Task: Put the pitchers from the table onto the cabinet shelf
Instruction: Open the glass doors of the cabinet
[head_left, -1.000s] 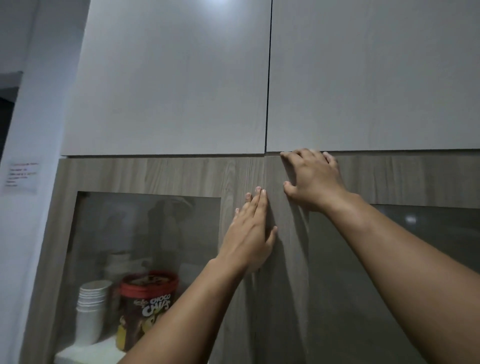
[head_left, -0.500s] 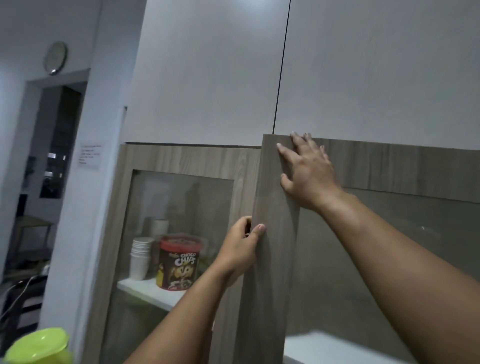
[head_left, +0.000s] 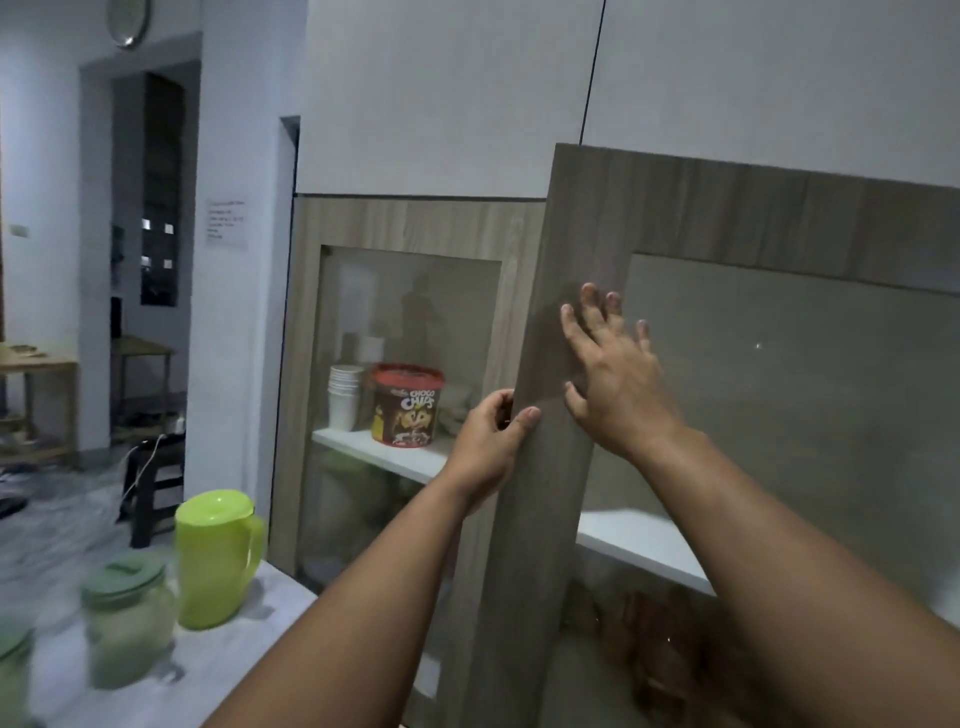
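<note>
A lime-green pitcher (head_left: 215, 558) with a lid stands on the white table (head_left: 218, 670) at lower left. Beside it is a clear pitcher (head_left: 127, 623) with a dull green lid, and a third one (head_left: 13, 670) is cut off by the left edge. The right cabinet door (head_left: 550, 415), wood-framed with a glass pane, stands swung partly out. My left hand (head_left: 491, 447) grips its free edge, fingers wrapped behind it. My right hand (head_left: 613, 374) rests flat on the door's front with fingers spread. A white shelf (head_left: 644, 545) shows through the glass.
Behind the shut left glass door (head_left: 410, 332) sit stacked white cups (head_left: 344, 396) and a Choco Chips tub (head_left: 408, 405) on a white shelf. Pale upper cabinets hang above. A black stool (head_left: 153, 488) stands on the floor at left, near a doorway.
The right door has swung further out. My left hand went from flat on the frame to gripping the door's edge. My right hand slid down from the top corner. The view dropped, revealing the pitchers.
</note>
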